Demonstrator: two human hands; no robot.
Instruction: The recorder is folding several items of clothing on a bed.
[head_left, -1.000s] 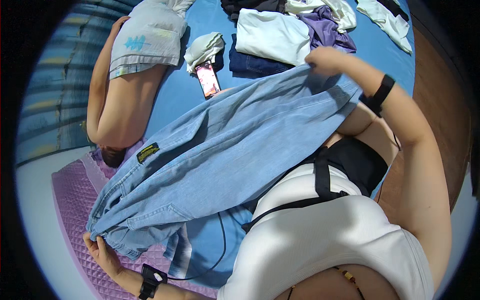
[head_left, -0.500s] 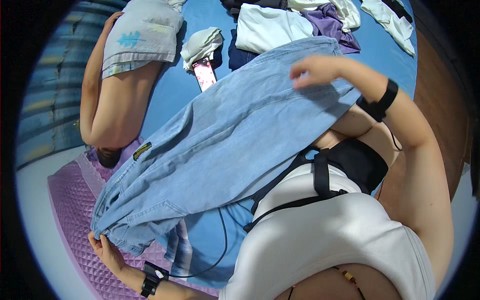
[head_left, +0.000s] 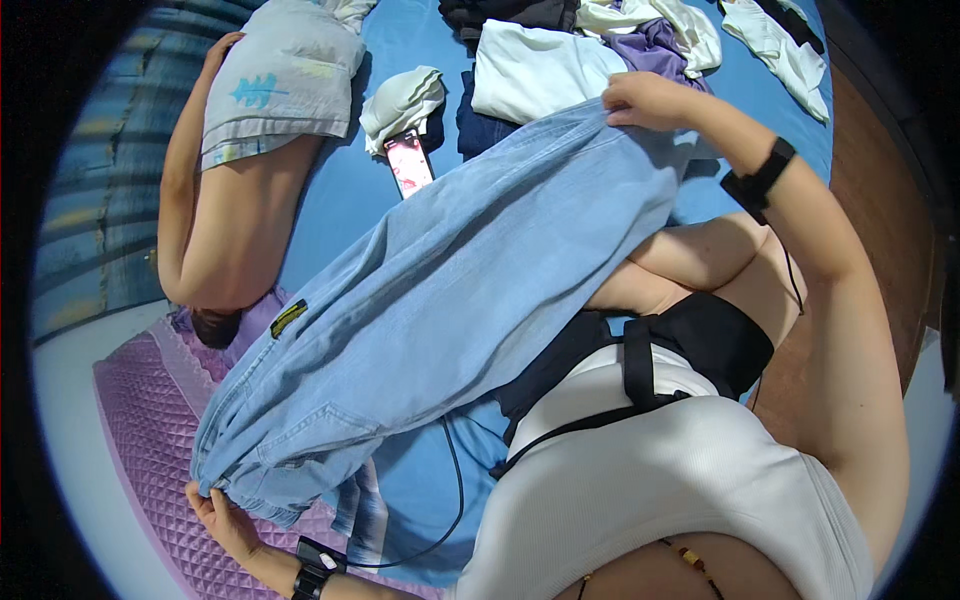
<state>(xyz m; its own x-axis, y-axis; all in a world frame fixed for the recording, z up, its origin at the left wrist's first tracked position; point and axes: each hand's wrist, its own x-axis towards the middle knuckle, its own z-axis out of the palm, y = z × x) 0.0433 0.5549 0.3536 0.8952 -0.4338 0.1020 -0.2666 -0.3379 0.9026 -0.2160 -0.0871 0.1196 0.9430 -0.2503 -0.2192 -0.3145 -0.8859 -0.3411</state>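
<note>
A pair of light blue jeans [head_left: 400,300] stretches diagonally across my lap and the bed. My left hand [head_left: 225,522] pinches the waistband corner at the lower left. At the far upper end, my right hand [head_left: 650,102] has its fingers closed over the cloth of the leg ends. The legs lie together, with long creases running along them. A small dark patch [head_left: 288,319] shows on the upper edge, and a pocket is visible near the waist. Both my wrists wear black bands.
A person [head_left: 260,200] lies along the left side. Beyond the jeans rest a phone [head_left: 408,165] with a lit screen, a rolled white garment [head_left: 402,100], a folded white garment [head_left: 545,72], purple cloth [head_left: 655,48] and another white garment [head_left: 775,50]. A black cable [head_left: 457,490] runs from my left wristband.
My right hand, loose above the leg earlier, has moved up and away and now grips the cloth at the far end. That end of the jeans has shifted left; my left hand keeps its hold.
</note>
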